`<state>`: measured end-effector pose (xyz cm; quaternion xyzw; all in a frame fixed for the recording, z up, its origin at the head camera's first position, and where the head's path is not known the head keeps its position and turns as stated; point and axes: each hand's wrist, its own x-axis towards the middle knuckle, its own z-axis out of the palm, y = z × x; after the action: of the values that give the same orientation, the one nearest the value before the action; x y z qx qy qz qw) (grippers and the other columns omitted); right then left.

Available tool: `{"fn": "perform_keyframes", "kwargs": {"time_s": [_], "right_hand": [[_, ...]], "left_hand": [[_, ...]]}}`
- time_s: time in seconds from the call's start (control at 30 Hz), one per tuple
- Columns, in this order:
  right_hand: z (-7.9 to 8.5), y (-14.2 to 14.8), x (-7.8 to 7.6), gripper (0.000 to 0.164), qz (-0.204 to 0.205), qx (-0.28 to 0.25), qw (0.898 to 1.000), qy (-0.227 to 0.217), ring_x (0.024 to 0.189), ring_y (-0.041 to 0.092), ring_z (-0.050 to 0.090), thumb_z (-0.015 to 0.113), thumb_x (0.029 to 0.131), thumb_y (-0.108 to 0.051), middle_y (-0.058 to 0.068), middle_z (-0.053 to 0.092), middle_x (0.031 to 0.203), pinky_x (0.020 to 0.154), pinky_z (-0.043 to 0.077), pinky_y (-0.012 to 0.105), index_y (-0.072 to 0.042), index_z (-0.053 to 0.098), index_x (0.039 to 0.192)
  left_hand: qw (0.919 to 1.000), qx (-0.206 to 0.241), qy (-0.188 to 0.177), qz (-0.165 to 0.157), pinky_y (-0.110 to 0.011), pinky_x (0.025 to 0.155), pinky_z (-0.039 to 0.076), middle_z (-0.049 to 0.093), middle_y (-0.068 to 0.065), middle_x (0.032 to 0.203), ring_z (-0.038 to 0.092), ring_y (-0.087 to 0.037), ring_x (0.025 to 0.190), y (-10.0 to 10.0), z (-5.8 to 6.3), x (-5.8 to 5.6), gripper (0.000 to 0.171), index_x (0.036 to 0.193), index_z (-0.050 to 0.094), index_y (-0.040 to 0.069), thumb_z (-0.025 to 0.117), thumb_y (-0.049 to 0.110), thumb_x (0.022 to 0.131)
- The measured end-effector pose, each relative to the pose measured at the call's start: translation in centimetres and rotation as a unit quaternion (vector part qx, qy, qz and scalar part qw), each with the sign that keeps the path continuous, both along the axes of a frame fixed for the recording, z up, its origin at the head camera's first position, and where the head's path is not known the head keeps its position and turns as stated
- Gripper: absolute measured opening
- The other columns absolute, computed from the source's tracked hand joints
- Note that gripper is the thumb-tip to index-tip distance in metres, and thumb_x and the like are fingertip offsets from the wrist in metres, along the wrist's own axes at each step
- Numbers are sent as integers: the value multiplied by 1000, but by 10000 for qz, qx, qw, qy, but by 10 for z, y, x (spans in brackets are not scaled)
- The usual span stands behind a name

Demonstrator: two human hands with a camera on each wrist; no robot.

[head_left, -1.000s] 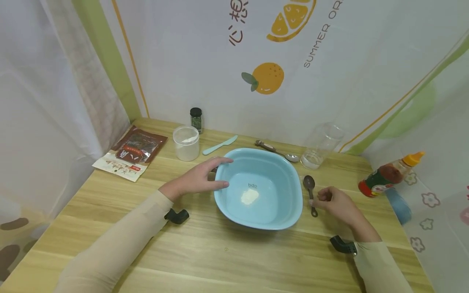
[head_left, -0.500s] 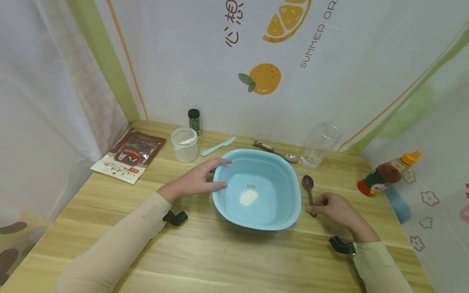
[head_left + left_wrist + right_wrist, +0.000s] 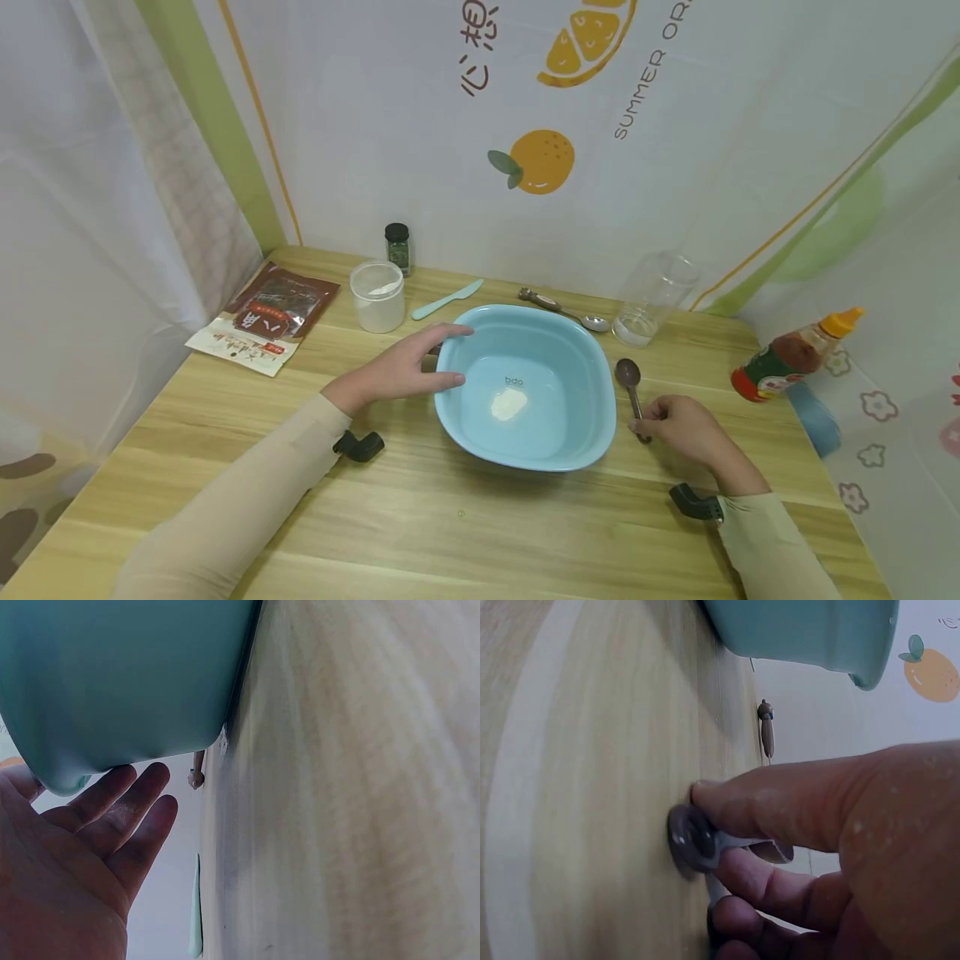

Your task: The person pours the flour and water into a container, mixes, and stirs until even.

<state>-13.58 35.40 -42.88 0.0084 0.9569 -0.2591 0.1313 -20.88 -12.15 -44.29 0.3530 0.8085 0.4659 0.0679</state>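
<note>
Basin cut off in left wrist view; bottle label unreadably small.

Wood-grain table: blue basin, packet, 2 jars, knife, metal spoon, tumbler, sauce bottle.

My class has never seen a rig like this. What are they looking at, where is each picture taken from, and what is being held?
There is no machine here: a person works bare-handed. The wide view is taken from the head, looking down; two close views come from the left and right wrists. The left hand holds a basin by its rim; something white lies inside. The right hand pinches a brown spoon by its handle. Also on the table are a packet, tub, jar, knife, metal spoon, clear cup and bottle.
</note>
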Motion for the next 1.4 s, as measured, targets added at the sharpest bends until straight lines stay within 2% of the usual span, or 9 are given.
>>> {"fn": "perform_keyframes", "kwargs": {"time_s": [0.2, 0.5, 0.67, 0.9, 1.13, 1.3, 1.4], "right_hand": [[-2, 2, -1, 27, -5, -15, 9999, 163, 77, 22, 55, 79, 102, -27, 4, 67, 85, 65, 44, 35, -4, 71, 91], [2, 5, 0, 25, -145, -62, 9989, 434, 84, 22, 58, 77, 103, -27, 5, 70, 91, 72, 47, 36, -2, 75, 101], [4, 6, 0, 25, -308, -173, 9964, 776, 87, 24, 58, 75, 105, -26, 9, 73, 97, 72, 46, 35, 0, 77, 105], [5, 6, -1, 33, -562, -239, 9899, 1279, 90, 25, 61, 72, 109, -31, 12, 76, 101, 73, 48, 35, 1, 78, 111], [6, 3, 2, 41, -1045, -258, 9816, 1576, 92, 22, 62, 71, 110, -39, 10, 80, 106, 72, 46, 29, -1, 83, 116], [7, 1, 2, 47, -1355, -500, 9745, 1716, 90, 19, 63, 70, 110, -48, 9, 80, 102, 72, 47, 26, -3, 83, 115], [8, 1, 1, 45, -1432, -751, 9671, 1966, 85, 11, 66, 71, 110, -46, 10, 81, 99, 70, 50, 22, -3, 83, 114]], "left_hand": [[10000, 4, 2, 1, -56, 120, 48, 53, -9, 165, 58, -31, 144, 0, 0, 0, 74, 166, 49, 13, 80, 35, 102], [10000, -18, 13, 12, -56, 119, 49, 53, -9, 165, 58, -31, 144, 0, 0, 0, 75, 166, 50, 14, 80, 36, 101], [10000, -11, -7, 11, -56, 119, 49, 54, -8, 165, 59, -31, 143, 0, 0, 0, 75, 166, 50, 14, 80, 36, 102], [10000, 2, -3, 16, -56, 120, 49, 53, -8, 165, 58, -31, 144, -1, 0, 0, 74, 166, 50, 15, 80, 36, 102], [10000, 26, 28, -6, -56, 121, 48, 53, -8, 165, 57, -30, 145, 0, -2, -1, 75, 166, 50, 14, 80, 35, 101], [10000, 19, 14, 26, -56, 121, 47, 52, -7, 166, 55, -29, 147, 0, -3, -1, 76, 167, 49, 16, 80, 37, 101], [10000, 38, -38, 22, -55, 119, 50, 52, -7, 166, 56, -29, 146, 0, -3, -1, 76, 167, 49, 16, 80, 36, 101]]}}
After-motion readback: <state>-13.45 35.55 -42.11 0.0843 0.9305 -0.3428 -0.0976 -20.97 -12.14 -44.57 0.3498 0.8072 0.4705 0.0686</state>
